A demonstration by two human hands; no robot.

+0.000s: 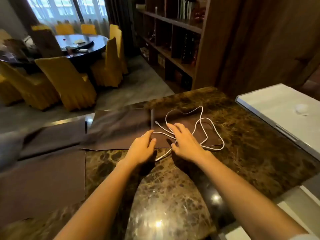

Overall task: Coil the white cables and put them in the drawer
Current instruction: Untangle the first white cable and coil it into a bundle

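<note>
lying beneath left hand [141, 149] and right hand [187, 144] — white cable [161, 126]; fingers [181, 129] spread, gripping nothing.

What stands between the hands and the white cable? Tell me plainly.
Nothing visible. The right hand lies spread over the cable on the mat; the left hand is at a strand, its grip unclear. A grey stick lies beside the plug, clear of both.

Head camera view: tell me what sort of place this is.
Probably a dining room, perhaps a restaurant's: a round dark table ringed by yellow-covered chairs, beside tall wooden shelves.
</note>
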